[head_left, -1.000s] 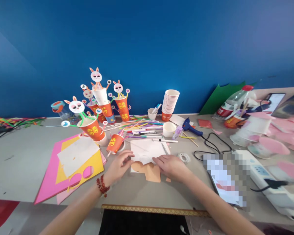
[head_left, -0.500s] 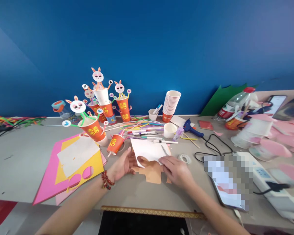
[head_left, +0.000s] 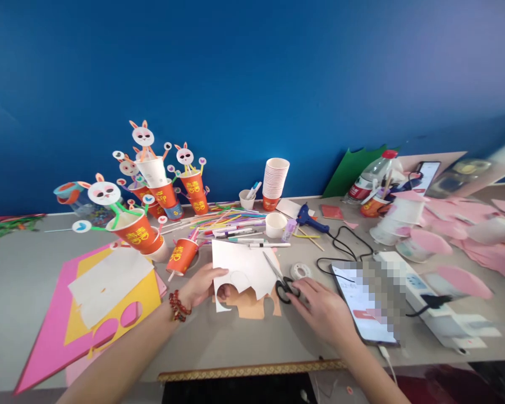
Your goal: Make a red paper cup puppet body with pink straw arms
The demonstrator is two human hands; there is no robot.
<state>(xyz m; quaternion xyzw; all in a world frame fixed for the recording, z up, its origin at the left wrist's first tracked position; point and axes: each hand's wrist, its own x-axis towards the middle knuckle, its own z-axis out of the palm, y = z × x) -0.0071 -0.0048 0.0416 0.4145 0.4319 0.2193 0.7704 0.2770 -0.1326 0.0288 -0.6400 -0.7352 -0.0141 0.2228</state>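
Observation:
A sheet of white paper [head_left: 235, 261] with curved cut-outs along its lower edge is gripped at its left side by my left hand [head_left: 206, 283], thumb on top. A faint round outline is drawn on it. Under the sheet lies a piece of orange paper [head_left: 250, 307], also cut away in places. Black-handled scissors [head_left: 283, 283] rest at the white sheet's right edge, blades pointing up and left. The thumb and fingers of my right hand [head_left: 320, 308] are closed at the scissors' handle.
Rabbit figures on red paper cups [head_left: 137, 233] stand at the left, behind pink and yellow sheets [head_left: 69, 314]. Pens, a tape roll [head_left: 301, 271], a cup stack [head_left: 275, 179] and a glue gun [head_left: 313, 220] lie beyond my hands. A phone [head_left: 362, 308] and power strip [head_left: 416, 292] are right.
My right hand has moved from the sheet to the scissors' handle at the right. My left hand has taken hold of the white sheet, which is now raised and shows its cut edge.

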